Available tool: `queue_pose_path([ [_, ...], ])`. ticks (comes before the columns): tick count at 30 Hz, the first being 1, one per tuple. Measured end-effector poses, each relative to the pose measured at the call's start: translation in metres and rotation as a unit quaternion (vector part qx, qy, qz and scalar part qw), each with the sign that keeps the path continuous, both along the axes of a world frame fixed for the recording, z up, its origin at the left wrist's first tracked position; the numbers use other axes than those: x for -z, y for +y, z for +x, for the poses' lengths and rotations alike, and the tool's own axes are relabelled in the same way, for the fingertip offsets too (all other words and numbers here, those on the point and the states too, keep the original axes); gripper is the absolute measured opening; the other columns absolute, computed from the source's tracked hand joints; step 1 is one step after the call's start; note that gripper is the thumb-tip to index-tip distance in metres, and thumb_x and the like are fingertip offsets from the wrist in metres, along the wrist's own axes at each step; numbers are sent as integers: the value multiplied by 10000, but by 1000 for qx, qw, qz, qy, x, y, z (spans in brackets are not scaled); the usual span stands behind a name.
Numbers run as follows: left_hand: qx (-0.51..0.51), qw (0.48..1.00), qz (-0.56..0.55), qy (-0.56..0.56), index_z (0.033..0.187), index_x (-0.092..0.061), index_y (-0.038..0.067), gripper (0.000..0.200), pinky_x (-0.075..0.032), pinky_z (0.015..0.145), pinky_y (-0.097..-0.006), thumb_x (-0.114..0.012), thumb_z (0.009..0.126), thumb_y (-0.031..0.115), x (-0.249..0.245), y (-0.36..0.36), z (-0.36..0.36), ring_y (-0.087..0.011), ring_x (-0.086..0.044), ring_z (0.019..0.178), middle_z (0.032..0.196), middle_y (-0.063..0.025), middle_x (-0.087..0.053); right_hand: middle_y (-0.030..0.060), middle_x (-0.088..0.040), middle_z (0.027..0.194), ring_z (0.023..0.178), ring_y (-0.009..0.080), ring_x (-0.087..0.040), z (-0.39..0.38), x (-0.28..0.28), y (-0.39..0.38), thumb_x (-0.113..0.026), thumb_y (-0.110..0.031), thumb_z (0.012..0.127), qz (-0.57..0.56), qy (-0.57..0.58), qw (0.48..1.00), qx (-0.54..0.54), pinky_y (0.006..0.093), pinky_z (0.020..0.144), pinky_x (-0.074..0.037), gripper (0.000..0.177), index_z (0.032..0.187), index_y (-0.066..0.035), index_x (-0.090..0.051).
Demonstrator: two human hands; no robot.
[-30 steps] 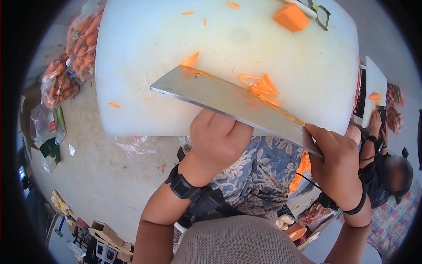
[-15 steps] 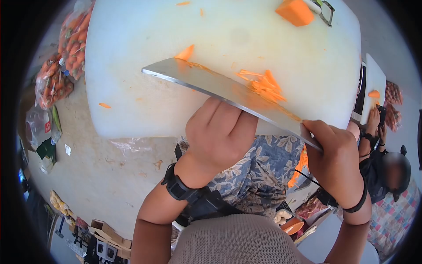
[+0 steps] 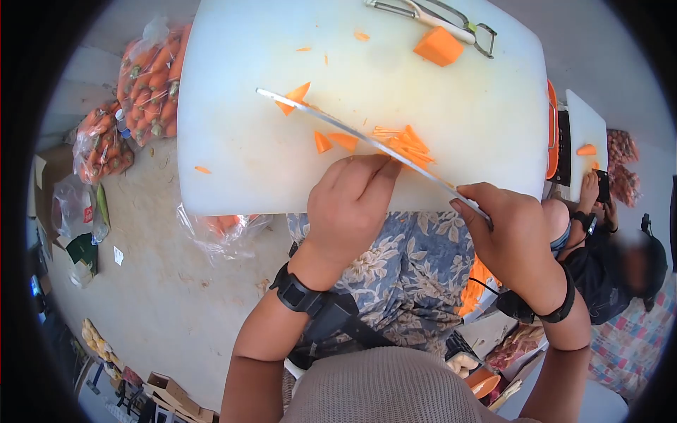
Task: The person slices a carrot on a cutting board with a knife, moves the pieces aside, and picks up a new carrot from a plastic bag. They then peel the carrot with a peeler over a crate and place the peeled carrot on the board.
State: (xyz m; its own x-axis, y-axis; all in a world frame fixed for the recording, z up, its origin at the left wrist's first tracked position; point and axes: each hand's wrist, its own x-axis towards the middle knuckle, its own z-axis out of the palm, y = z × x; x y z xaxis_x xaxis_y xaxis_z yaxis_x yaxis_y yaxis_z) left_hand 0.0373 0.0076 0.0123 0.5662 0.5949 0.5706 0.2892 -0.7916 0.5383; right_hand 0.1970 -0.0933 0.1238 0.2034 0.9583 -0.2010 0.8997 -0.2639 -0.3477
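My right hand is closed around the handle end of a large kitchen knife, which is seen nearly edge-on with its blade slanting up to the left over a white cutting board. Just below the blade, my left hand has its fingers curled down at the board; whatever is under the fingertips is hidden. Thin carrot strips lie against the blade beside those fingers. A few carrot slices rest left of the hand, and another carrot piece is near the blade's tip.
A carrot chunk lies by a peeler on the board's far side. Bags of carrots stand left on the floor. To the right, another person works at a second board. An orange container stands between.
The knife has turned from showing its flat face to nearly edge-on. My left hand has moved up by the strips. Loose slices show left of it. The view has shifted.
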Motion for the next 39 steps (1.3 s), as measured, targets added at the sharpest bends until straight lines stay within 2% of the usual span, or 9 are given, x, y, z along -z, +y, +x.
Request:
queue_pose_path([
  [8, -5, 999, 15, -28, 830, -661, 26, 206, -494, 582, -313, -636, 626, 15, 3, -2, 3, -229, -586, 716, 794, -64, -560, 141, -601, 645, 595, 328, -614, -2, 2, -13, -658, -66, 753, -16, -26, 999, -13, 407, 554, -491, 127, 849, -42, -578],
  [11, -4, 1000, 5, 6, 815, -661, 27, 189, -493, 579, -315, -633, 629, 4, 1, -3, 1, -229, -585, 716, 799, -67, -562, 169, -624, 680, 613, 344, -624, -5, 3, -12, -686, -69, 783, -65, -51, 997, -5, 409, 555, -488, 113, 878, -31, -638],
  [16, -8, 999, -7, -33, 816, -667, 30, 108, -495, 596, -323, -653, 710, 19, 0, -3, 7, -232, -588, 717, 829, -64, -603, 176, -588, 606, 578, 365, -602, -4, 8, 2, -669, -122, 812, -95, -38, 995, 22, 439, 537, -474, 107, 859, -36, -626],
  [23, -17, 1000, 15, -20, 862, -676, 38, 114, -500, 628, -325, -652, 751, 33, 0, -7, 5, -237, -594, 735, 856, -62, -621, 185, -581, 595, 570, 379, -592, -15, 30, -2, -661, -181, 834, 29, -27, 998, 45, 441, 535, -468, 149, 840, -34, -635],
  [25, -14, 998, -29, -54, 829, -671, 33, 101, -487, 654, -363, -688, 731, 11, -2, -8, 6, -272, -595, 743, 821, -80, -622, 187, -586, 604, 573, 381, -590, -10, 29, -1, -652, -199, 844, 34, -7, 999, 38, 443, 553, -470, 175, 831, -25, -640],
  [30, -12, 996, -6, -90, 887, -682, 45, 121, -480, 712, -364, -683, 767, 39, -1, -5, -6, -268, -586, 811, 867, -77, -622, 205, -618, 668, 645, 392, -614, -18, 15, -11, -600, -233, 873, 34, 10, 998, 61, 464, 623, -487, 254, 782, 2, -631],
  [32, -89, 993, 42, -61, 889, -683, 48, 119, -467, 755, -365, -684, 769, 45, -5, -1, -18, -271, -569, 855, 891, -67, -619, 204, -620, 672, 653, 393, -615, -17, 12, -17, -592, -245, 879, 41, 22, 996, 76, 467, 630, -485, 277, 778, 8, -636],
  [36, -141, 990, 8, -8, 995, -667, 64, 207, -457, 819, -385, -677, 801, 136, -12, 6, -31, -287, -553, 929, 965, -87, -614, 216, -621, 690, 687, 394, -620, -12, 11, -27, -588, -269, 879, 42, 60, 993, 97, 470, 653, -483, 304, 803, 18, -648],
  [39, -165, 985, -17, -48, 1039, -642, 53, 268, -445, 832, -400, -687, 802, 169, -10, 20, -30, -301, -546, 951, 1001, -106, -609, 226, -625, 713, 714, 395, -624, -11, 7, -33, -593, -277, 873, 35, 57, 993, 97, 467, 676, -485, 313, 803, 22, -653],
])
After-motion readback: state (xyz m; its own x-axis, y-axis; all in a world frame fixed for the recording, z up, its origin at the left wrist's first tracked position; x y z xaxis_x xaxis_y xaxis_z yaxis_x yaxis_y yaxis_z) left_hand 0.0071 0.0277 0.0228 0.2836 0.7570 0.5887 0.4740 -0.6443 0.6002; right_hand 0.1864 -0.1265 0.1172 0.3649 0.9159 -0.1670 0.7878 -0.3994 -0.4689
